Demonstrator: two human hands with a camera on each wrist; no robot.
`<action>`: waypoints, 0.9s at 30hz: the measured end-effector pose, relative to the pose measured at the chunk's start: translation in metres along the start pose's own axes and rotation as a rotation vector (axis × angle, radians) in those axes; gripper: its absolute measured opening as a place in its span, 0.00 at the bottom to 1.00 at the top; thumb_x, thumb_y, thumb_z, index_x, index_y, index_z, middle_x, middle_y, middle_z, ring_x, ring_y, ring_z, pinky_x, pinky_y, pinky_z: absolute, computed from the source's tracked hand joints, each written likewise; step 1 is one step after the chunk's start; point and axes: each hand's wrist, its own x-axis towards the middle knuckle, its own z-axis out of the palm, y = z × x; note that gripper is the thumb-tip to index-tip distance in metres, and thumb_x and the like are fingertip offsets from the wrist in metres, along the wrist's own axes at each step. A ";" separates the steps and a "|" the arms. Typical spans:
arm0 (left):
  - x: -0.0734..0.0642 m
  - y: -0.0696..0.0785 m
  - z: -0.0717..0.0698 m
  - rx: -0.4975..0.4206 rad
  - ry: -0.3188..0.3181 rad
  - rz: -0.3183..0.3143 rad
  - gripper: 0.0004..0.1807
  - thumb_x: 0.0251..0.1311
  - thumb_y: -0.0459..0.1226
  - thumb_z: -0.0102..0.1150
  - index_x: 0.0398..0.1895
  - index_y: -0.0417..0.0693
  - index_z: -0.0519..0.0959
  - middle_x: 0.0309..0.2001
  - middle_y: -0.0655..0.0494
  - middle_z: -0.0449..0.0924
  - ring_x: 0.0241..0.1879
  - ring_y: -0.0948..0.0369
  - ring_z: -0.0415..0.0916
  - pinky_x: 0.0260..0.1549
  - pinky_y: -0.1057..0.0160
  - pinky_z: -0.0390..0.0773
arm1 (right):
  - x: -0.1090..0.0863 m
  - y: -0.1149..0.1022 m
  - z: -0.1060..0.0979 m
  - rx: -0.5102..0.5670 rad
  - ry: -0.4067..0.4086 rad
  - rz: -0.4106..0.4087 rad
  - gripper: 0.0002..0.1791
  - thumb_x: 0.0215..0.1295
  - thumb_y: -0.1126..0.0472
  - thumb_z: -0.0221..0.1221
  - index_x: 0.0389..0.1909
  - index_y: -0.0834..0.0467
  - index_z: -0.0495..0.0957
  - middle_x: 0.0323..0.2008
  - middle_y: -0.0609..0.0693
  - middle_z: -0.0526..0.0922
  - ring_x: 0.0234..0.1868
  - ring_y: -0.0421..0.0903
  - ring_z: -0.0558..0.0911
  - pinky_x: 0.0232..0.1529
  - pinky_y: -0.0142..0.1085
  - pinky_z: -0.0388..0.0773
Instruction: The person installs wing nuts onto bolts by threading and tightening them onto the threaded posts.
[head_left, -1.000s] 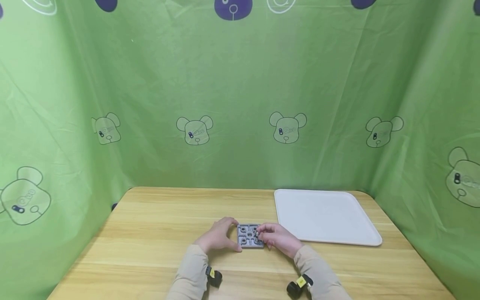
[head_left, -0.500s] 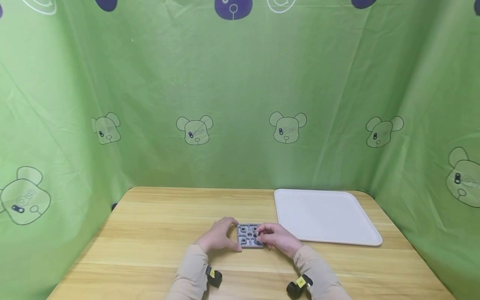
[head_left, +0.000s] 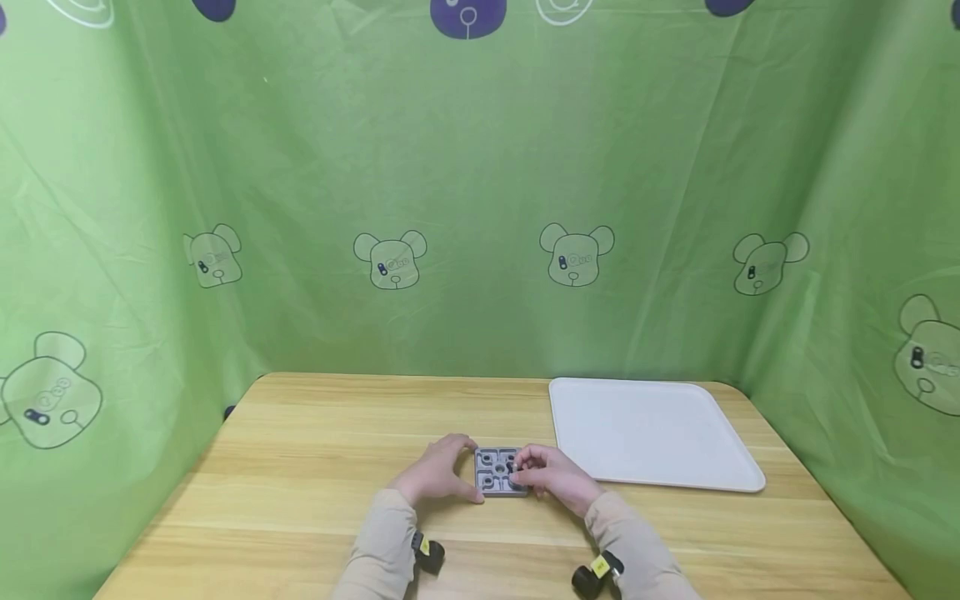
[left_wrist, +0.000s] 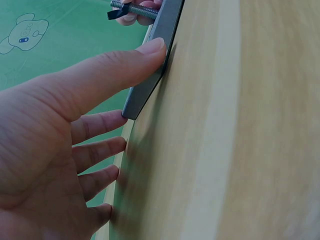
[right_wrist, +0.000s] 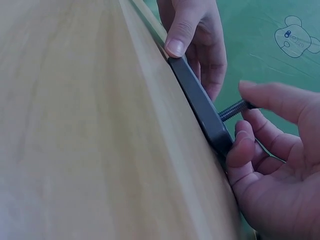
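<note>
A square grey metal plate with recessed pockets and holes lies on the wooden table. My left hand holds it at the left side, thumb on the near edge and index finger at the far corner. From the plate's right half stands a threaded bolt. A small black piece that looks like a wing nut sits near the bolt's free end. My right hand pinches that end between thumb and index finger, its other fingers curled beside the plate's edge. In the head view these fingers partly hide the bolt.
A white tray lies at the back right of the table, just beyond my right hand. A green curtain printed with bear heads surrounds the table's back and sides. Each sleeve carries a black wrist camera.
My right thumb and fingers have shifted slightly around the bolt's end, in a small turning motion. The left hand and the plate have stayed in place.
</note>
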 end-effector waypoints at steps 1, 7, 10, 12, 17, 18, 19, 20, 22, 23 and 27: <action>0.000 0.000 0.000 0.000 0.000 -0.001 0.46 0.35 0.49 0.78 0.62 0.44 0.70 0.66 0.45 0.69 0.68 0.47 0.64 0.73 0.40 0.53 | 0.000 0.000 0.000 0.002 -0.003 0.003 0.15 0.57 0.64 0.64 0.41 0.67 0.73 0.32 0.47 0.73 0.27 0.39 0.69 0.25 0.26 0.70; 0.000 -0.001 0.000 -0.001 0.002 -0.001 0.46 0.35 0.48 0.78 0.62 0.44 0.70 0.67 0.45 0.69 0.68 0.47 0.64 0.73 0.41 0.56 | 0.001 0.000 -0.003 0.058 -0.036 0.024 0.15 0.59 0.63 0.62 0.44 0.66 0.73 0.34 0.47 0.74 0.28 0.39 0.70 0.26 0.26 0.72; 0.001 -0.001 0.001 0.000 0.002 0.001 0.46 0.35 0.48 0.78 0.62 0.44 0.70 0.67 0.45 0.69 0.68 0.47 0.64 0.72 0.42 0.57 | 0.001 0.001 -0.004 0.101 -0.049 0.031 0.13 0.61 0.64 0.58 0.44 0.66 0.72 0.33 0.46 0.73 0.28 0.38 0.70 0.26 0.25 0.72; 0.001 -0.001 0.001 0.001 0.002 0.002 0.46 0.35 0.48 0.78 0.62 0.44 0.70 0.67 0.45 0.69 0.68 0.47 0.64 0.72 0.42 0.58 | 0.002 0.002 -0.005 0.123 -0.048 0.035 0.12 0.62 0.64 0.55 0.45 0.66 0.72 0.32 0.46 0.72 0.28 0.38 0.70 0.25 0.25 0.72; 0.000 -0.001 0.001 0.001 0.005 0.006 0.46 0.35 0.48 0.79 0.62 0.43 0.70 0.66 0.45 0.70 0.67 0.47 0.65 0.72 0.42 0.58 | 0.002 0.003 -0.005 0.142 -0.037 0.038 0.12 0.62 0.66 0.51 0.44 0.65 0.73 0.31 0.46 0.71 0.30 0.39 0.70 0.25 0.25 0.72; 0.001 -0.001 0.001 0.000 0.006 0.005 0.46 0.35 0.48 0.79 0.62 0.43 0.70 0.66 0.45 0.70 0.67 0.47 0.65 0.72 0.42 0.58 | 0.002 0.003 -0.005 0.143 -0.035 0.037 0.12 0.62 0.66 0.50 0.44 0.65 0.73 0.31 0.47 0.71 0.30 0.39 0.70 0.24 0.25 0.72; 0.001 -0.001 0.001 -0.001 0.007 0.005 0.46 0.35 0.48 0.79 0.62 0.43 0.70 0.66 0.45 0.70 0.67 0.47 0.65 0.72 0.42 0.58 | 0.002 0.003 -0.005 0.145 -0.034 0.036 0.12 0.61 0.67 0.50 0.44 0.65 0.73 0.31 0.47 0.71 0.30 0.39 0.70 0.24 0.24 0.72; 0.001 -0.001 0.001 0.000 0.008 0.006 0.46 0.35 0.48 0.79 0.62 0.43 0.70 0.66 0.45 0.70 0.67 0.47 0.65 0.72 0.42 0.58 | 0.002 0.004 -0.005 0.144 -0.033 0.035 0.11 0.62 0.67 0.50 0.44 0.65 0.73 0.31 0.47 0.71 0.31 0.40 0.70 0.24 0.24 0.72; 0.001 -0.001 0.001 -0.001 0.007 0.004 0.46 0.35 0.48 0.79 0.62 0.43 0.70 0.66 0.45 0.70 0.67 0.47 0.65 0.72 0.42 0.58 | 0.003 0.004 -0.005 0.140 -0.033 0.033 0.11 0.62 0.66 0.50 0.44 0.65 0.73 0.31 0.47 0.71 0.31 0.40 0.70 0.24 0.24 0.72; 0.001 -0.002 0.001 -0.001 0.007 0.005 0.46 0.35 0.48 0.78 0.62 0.43 0.70 0.66 0.45 0.70 0.67 0.47 0.65 0.72 0.42 0.58 | 0.003 0.004 -0.005 0.137 -0.033 0.033 0.11 0.61 0.67 0.50 0.43 0.65 0.73 0.31 0.47 0.71 0.31 0.40 0.70 0.24 0.24 0.72; 0.001 -0.001 0.001 0.004 0.006 0.009 0.46 0.35 0.48 0.78 0.62 0.43 0.70 0.66 0.45 0.69 0.68 0.47 0.64 0.72 0.42 0.57 | 0.003 0.004 -0.005 0.123 -0.036 0.028 0.11 0.60 0.67 0.52 0.43 0.66 0.73 0.31 0.48 0.71 0.31 0.40 0.70 0.24 0.25 0.72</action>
